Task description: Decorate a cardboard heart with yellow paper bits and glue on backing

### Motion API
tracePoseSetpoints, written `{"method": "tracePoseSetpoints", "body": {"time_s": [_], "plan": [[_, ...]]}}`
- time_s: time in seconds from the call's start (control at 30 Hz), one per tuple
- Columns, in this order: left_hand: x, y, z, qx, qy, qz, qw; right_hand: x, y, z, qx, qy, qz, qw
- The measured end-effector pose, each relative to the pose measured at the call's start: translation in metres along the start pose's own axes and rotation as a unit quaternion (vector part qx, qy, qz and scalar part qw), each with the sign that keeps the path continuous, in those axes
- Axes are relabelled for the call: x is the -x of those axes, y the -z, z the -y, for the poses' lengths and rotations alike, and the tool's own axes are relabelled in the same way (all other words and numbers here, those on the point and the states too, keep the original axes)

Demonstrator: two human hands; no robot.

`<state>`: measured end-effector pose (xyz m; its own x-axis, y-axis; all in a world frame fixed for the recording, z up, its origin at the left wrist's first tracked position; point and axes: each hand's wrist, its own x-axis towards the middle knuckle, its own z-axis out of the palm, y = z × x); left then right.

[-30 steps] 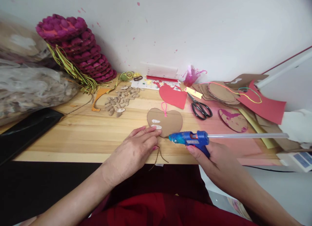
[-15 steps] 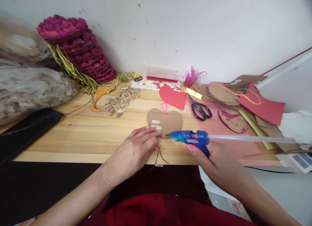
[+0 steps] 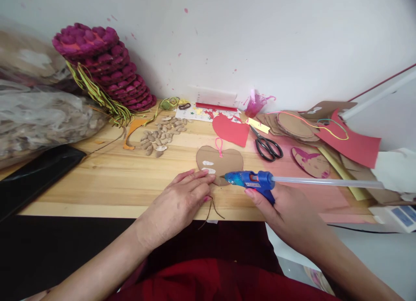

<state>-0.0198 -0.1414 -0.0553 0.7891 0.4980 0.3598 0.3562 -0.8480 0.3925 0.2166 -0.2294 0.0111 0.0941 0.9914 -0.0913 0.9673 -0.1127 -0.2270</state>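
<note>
A brown cardboard heart (image 3: 231, 157) lies on the table with a pink cord loop (image 3: 219, 146) at its top and white patches on its left half. My left hand (image 3: 183, 197) holds its lower left edge, fingers together across the cardboard, thumb at the near side. Dark brown cord ends (image 3: 212, 209) come out beside that thumb and hang over the table edge. In my right hand (image 3: 290, 212) is a blue glue gun (image 3: 251, 179), gripped by its handle. Its nozzle points left at the heart's lower tip, close to my left fingertips; whether it touches is unclear. A long clear glue stick (image 3: 325, 182) sticks out behind.
Black scissors (image 3: 268, 147) and red paper (image 3: 230, 130) lie beyond the heart. Peanut shells (image 3: 159, 136) are spread to the left. Purple-painted stacked pieces (image 3: 107, 67) and a plastic bag (image 3: 45, 114) stand far left. Cardboard ovals (image 3: 295, 123) are stacked on the right.
The glue gun and my right hand have shifted slightly left and up, bringing the nozzle further over the heart's lower tip. My left hand and the heart stay nearly still.
</note>
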Motion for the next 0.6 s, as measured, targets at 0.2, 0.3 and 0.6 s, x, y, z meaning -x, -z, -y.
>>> {"method": "tracePoseSetpoints", "body": {"time_s": [0.2,0.3,0.6], "plan": [[-0.0005,0.0003,-0.0009,0.002,0.006,0.004,1.000,-0.0002,0.0038,0.0041,0.032,0.012,-0.008,0.999],[-0.0010,0.0007,-0.0012,0.006,0.006,0.003,1.000,0.0001,0.0056,0.0052,0.039,0.024,-0.006,0.999],[-0.0018,0.0003,-0.0014,0.021,0.011,-0.006,1.000,0.0040,0.0078,0.0040,0.029,0.032,-0.045,0.998]]}}
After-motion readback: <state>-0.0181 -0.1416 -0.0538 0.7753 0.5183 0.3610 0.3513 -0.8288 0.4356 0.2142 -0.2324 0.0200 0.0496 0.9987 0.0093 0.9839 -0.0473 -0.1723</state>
